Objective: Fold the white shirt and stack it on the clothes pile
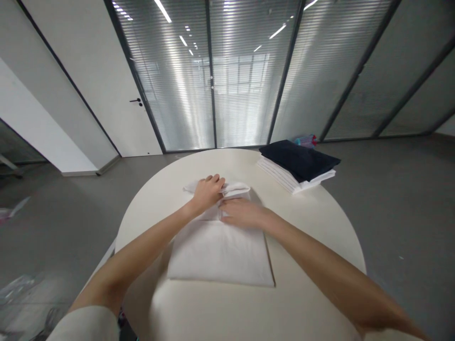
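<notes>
A folded white shirt (220, 253) lies flat on a round table, its collar (238, 189) at the far end. My left hand (209, 193) is closed over the collar near its middle, with the fingers curled round the cloth. From the right, my right hand (243, 212) reaches in just below the collar. Its fingers and thumb pinch the cloth by the front opening, and the fingertips are partly hidden and a little blurred. A thin brown edge (270, 263) shows along the shirt's right side.
The round white table (313, 284) carries a stack of folded white cloths (280, 175) at its far right, topped by a folded dark navy cloth (300, 160). Behind stand glass partitions with blinds and a white door (117, 94). Clear plastic (16, 289) lies on the floor at left.
</notes>
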{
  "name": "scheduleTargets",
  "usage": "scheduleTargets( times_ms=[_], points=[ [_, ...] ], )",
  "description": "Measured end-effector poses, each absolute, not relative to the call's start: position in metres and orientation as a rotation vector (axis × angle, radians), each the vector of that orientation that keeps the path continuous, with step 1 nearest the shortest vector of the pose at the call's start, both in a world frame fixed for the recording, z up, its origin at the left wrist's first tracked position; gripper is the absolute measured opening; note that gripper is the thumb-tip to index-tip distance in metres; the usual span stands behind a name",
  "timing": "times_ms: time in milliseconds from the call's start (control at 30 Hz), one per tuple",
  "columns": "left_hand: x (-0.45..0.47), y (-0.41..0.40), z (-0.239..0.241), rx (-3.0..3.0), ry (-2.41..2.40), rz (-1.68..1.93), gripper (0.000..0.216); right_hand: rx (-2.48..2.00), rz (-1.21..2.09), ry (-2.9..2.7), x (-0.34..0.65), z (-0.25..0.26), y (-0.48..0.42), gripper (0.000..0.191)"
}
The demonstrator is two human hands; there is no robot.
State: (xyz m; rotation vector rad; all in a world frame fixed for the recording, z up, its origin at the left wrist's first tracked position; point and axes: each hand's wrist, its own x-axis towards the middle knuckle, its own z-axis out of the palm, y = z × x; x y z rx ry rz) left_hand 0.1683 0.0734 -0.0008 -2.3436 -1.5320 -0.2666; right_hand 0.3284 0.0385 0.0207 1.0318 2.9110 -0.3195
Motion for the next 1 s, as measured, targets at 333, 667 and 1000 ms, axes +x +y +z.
scheduleTargets(
  times_ms=[333, 667, 1000],
  points=[
    [0.117, 0.037, -0.004, -2.621, -1.594, -0.778, 0.028, 2.208, -0.487, 2.580, 0.389, 0.007, 0.022, 0.042],
    [0.052, 0.068, -0.043, -2.527, -2.573, -1.622, 0.068, 2.229, -1.037, 2.739, 0.382, -0.038, 0.051, 0.047],
    [0.072, 0.090, -0.029, -2.391, -1.796, -0.928, 0.038, 2.172, -0.038, 2.942, 0.350, -0.011, 0.064, 0.032]
  ],
)
